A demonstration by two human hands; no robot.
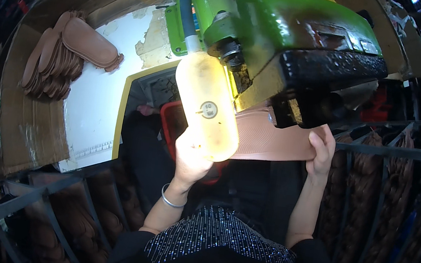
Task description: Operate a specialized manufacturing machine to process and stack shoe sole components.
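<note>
A long pinkish-brown shoe sole with a wavy grooved surface lies under the black working head of a green machine. My right hand grips its right end, fingers curled over the edge. A glowing, rounded lamp hangs in front of the sole's left part and hides it. My left hand is raised at the lamp's lower left side, with a bangle on the wrist. Its fingers are behind the lamp and washed out by light, so their hold does not show.
Brown soles lie stacked on a white tabletop at the left, walled by cardboard. A yellow-edged opening borders the tabletop. Below it shows a red-rimmed container. Metal racks with many brown pieces stand on both sides.
</note>
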